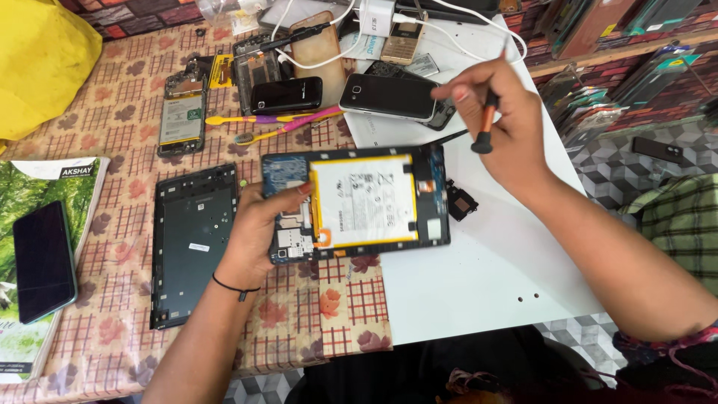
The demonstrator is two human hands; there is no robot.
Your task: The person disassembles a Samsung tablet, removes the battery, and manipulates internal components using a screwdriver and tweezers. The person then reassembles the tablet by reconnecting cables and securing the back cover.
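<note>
Hands work: left hand (254, 224) steadies opened tablet (359, 202), right hand (501, 127) holds screwdriver (486, 123).

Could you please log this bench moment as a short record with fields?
left hand: grips the left edge of the opened tablet
right hand: holds an orange-handled screwdriver above the white board
tablet: back off, white battery showing
beside it: black back cover on the patterned cloth
behind: two black phones, toothbrushes

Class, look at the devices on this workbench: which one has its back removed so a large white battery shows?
The opened tablet that the left hand grips. Its yellow-edged white battery is exposed, while the two black phones behind it lie closed.
</note>
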